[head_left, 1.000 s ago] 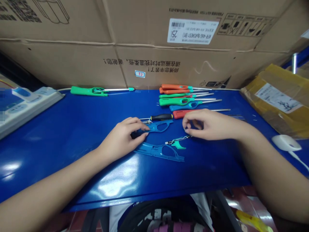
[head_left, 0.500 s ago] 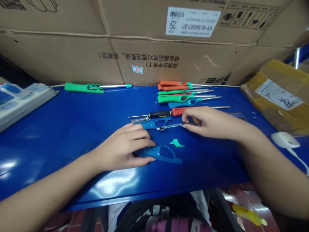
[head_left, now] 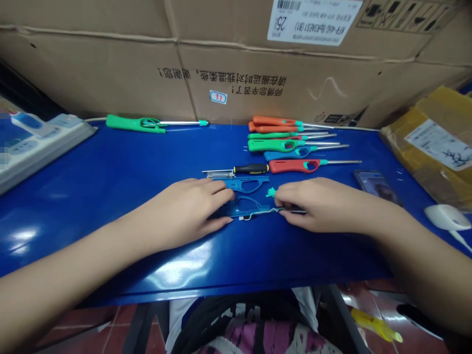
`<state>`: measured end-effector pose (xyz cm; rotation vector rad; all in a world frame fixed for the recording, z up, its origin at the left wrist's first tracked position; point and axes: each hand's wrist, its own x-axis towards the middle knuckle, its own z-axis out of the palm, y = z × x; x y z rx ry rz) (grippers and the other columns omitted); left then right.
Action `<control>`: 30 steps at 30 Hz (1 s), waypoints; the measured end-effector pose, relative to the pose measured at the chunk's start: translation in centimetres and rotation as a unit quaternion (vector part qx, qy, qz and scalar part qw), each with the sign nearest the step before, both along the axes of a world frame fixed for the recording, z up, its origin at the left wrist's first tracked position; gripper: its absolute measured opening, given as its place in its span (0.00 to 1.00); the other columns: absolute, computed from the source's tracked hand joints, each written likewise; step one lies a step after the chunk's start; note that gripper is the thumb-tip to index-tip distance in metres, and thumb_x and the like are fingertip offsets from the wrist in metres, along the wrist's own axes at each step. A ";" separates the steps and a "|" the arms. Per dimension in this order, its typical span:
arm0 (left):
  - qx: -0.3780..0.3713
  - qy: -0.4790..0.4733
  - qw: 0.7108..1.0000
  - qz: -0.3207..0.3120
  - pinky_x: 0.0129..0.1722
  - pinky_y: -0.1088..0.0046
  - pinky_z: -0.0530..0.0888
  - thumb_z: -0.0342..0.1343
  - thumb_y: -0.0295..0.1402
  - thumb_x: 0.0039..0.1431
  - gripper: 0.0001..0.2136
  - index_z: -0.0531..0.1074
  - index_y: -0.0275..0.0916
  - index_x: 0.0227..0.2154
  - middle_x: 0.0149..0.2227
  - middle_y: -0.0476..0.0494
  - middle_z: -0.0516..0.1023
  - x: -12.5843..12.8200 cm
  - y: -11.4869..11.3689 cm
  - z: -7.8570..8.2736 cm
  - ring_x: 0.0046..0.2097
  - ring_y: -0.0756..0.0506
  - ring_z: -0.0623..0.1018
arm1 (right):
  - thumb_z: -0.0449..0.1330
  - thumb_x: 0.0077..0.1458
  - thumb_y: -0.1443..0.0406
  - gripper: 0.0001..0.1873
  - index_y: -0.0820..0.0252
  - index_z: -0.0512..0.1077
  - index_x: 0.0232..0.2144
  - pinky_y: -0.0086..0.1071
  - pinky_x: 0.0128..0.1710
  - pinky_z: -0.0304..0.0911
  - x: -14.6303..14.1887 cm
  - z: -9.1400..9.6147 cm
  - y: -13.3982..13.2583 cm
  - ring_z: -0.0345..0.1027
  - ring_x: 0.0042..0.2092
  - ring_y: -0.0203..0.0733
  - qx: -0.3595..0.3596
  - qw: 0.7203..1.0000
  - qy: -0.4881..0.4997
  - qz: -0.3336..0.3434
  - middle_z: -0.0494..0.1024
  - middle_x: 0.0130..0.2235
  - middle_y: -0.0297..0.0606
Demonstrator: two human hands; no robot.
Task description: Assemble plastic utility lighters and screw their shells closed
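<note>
Blue shell (head_left: 246, 205) between hands: left hand (head_left: 191, 209) grips it, right hand (head_left: 317, 204) pinches wire (head_left: 258, 213).

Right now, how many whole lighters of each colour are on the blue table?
Green lighters: 3
Orange or red lighters: 3
Blue lighters: 1
Total: 7 whole lighters; the pile overlaps, so one could be hidden.

Left hand (head_left: 188, 209) holds blue shell (head_left: 236, 213); right hand (head_left: 313, 204) pinches wire (head_left: 258, 213).
</note>
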<state>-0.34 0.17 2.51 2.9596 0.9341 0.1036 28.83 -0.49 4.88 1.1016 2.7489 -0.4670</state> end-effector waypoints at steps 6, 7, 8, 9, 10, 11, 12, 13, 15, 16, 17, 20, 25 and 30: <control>-0.020 -0.043 0.999 0.005 0.43 0.60 0.78 0.56 0.44 0.69 0.15 0.73 0.40 0.50 0.46 0.40 0.80 -0.9 0.1 -0.6 0.44 0.39 0.81 | 0.59 0.58 0.66 0.02 0.55 0.72 0.34 0.31 0.28 0.53 0.9 -0.9 0.8 0.66 0.30 0.37 0.061 0.996 0.062 -0.024 0.77 0.34 0.33; -0.021 -0.050 0.999 0.007 0.43 0.60 0.78 0.55 0.43 0.69 0.15 0.73 0.40 0.51 0.47 0.40 0.80 -1.0 0.1 -0.8 0.44 0.38 0.81 | 0.59 0.58 0.66 0.02 0.55 0.71 0.34 0.31 0.28 0.54 1.0 -0.9 0.8 0.66 0.30 0.37 0.063 0.994 0.083 -0.023 0.76 0.34 0.33; -0.020 -0.055 0.998 0.007 0.42 0.61 0.78 0.54 0.43 0.70 0.15 0.72 0.40 0.52 0.47 0.40 0.79 -1.0 0.1 -1.0 0.45 0.38 0.81 | 0.59 0.58 0.65 0.01 0.55 0.70 0.34 0.31 0.29 0.54 1.1 -0.8 0.7 0.66 0.30 0.36 0.068 0.992 0.104 -0.024 0.76 0.33 0.33; -0.019 -0.058 0.998 0.006 0.43 0.61 0.78 0.54 0.43 0.70 0.15 0.72 0.40 0.52 0.48 0.39 0.79 -1.0 0.0 -1.2 0.46 0.38 0.81 | 0.58 0.59 0.65 0.01 0.55 0.69 0.34 0.30 0.29 0.55 1.2 -0.8 0.6 0.65 0.30 0.36 0.077 0.989 0.122 -0.027 0.76 0.33 0.33; -0.017 -0.061 0.998 0.005 0.43 0.61 0.78 0.53 0.43 0.70 0.16 0.73 0.39 0.52 0.48 0.39 0.79 -1.1 0.0 -1.4 0.46 0.39 0.81 | 0.58 0.59 0.64 0.01 0.55 0.69 0.34 0.30 0.29 0.55 1.3 -0.7 0.5 0.64 0.29 0.36 0.086 0.987 0.135 -0.031 0.75 0.32 0.33; -0.014 -0.065 0.998 0.003 0.44 0.62 0.78 0.53 0.43 0.71 0.16 0.73 0.39 0.53 0.48 0.38 0.79 -1.1 -0.1 -1.6 0.47 0.39 0.80 | 0.58 0.60 0.64 0.02 0.55 0.68 0.34 0.31 0.29 0.55 1.3 -0.7 0.5 0.63 0.29 0.36 0.091 0.985 0.141 -0.034 0.74 0.31 0.32; -0.012 -0.069 0.998 0.002 0.44 0.62 0.78 0.53 0.43 0.71 0.16 0.73 0.39 0.53 0.48 0.38 0.79 -1.0 -0.1 -1.7 0.47 0.39 0.80 | 0.58 0.61 0.64 0.03 0.55 0.68 0.34 0.31 0.29 0.55 1.3 -0.7 0.4 0.63 0.28 0.36 0.089 0.985 0.140 -0.034 0.74 0.31 0.32; -0.010 -0.073 0.997 0.002 0.45 0.63 0.78 0.52 0.43 0.71 0.16 0.73 0.39 0.54 0.48 0.38 0.79 -1.0 -0.1 -1.9 0.47 0.39 0.80 | 0.58 0.61 0.64 0.03 0.55 0.69 0.34 0.31 0.29 0.55 1.3 -0.7 0.4 0.64 0.29 0.36 0.080 0.987 0.135 -0.031 0.75 0.31 0.33; -0.008 -0.080 0.997 0.003 0.45 0.63 0.78 0.52 0.44 0.71 0.17 0.73 0.40 0.54 0.48 0.38 0.79 -1.0 -0.2 -2.1 0.47 0.40 0.80 | 0.57 0.62 0.64 0.04 0.55 0.70 0.34 0.31 0.29 0.57 1.2 -1.0 0.5 0.66 0.30 0.36 0.061 0.991 0.117 -0.019 0.77 0.32 0.34; -0.006 -0.083 0.997 0.005 0.45 0.63 0.78 0.52 0.44 0.71 0.17 0.73 0.39 0.54 0.48 0.38 0.79 -1.0 -0.2 -2.1 0.47 0.40 0.80 | 0.57 0.63 0.63 0.05 0.55 0.71 0.35 0.32 0.30 0.58 1.1 -1.2 0.6 0.68 0.31 0.37 0.053 0.993 0.109 -0.012 0.77 0.33 0.34; -0.003 -0.085 0.996 0.006 0.45 0.63 0.78 0.52 0.44 0.71 0.17 0.73 0.39 0.54 0.48 0.38 0.79 -1.0 -0.1 -2.1 0.47 0.40 0.80 | 0.56 0.64 0.63 0.06 0.55 0.72 0.36 0.32 0.31 0.58 1.1 -1.4 0.7 0.69 0.32 0.38 0.049 0.993 0.104 -0.005 0.78 0.34 0.34; 0.002 -0.093 0.996 0.003 0.44 0.63 0.78 0.53 0.45 0.71 0.18 0.74 0.39 0.54 0.47 0.39 0.79 -0.9 0.0 -2.1 0.47 0.40 0.80 | 0.55 0.68 0.61 0.08 0.54 0.73 0.40 0.33 0.33 0.61 1.1 -2.0 0.8 0.71 0.35 0.39 0.051 0.993 0.104 0.006 0.79 0.37 0.35; -0.009 -0.090 0.996 -0.006 0.45 0.64 0.77 0.54 0.47 0.70 0.18 0.74 0.41 0.54 0.47 0.41 0.80 -0.9 0.0 -2.0 0.46 0.41 0.80 | 0.55 0.70 0.59 0.09 0.54 0.73 0.42 0.32 0.34 0.62 1.6 -2.3 0.8 0.72 0.36 0.38 0.014 0.993 0.116 0.010 0.78 0.38 0.34; -0.001 -0.096 0.995 -0.011 0.42 0.64 0.77 0.55 0.47 0.70 0.18 0.74 0.40 0.53 0.46 0.41 0.80 -0.9 -0.1 -2.0 0.45 0.40 0.81 | 0.56 0.68 0.60 0.07 0.53 0.74 0.42 0.31 0.37 0.63 1.6 -1.8 0.5 0.72 0.38 0.38 -0.014 0.991 0.135 0.012 0.78 0.39 0.35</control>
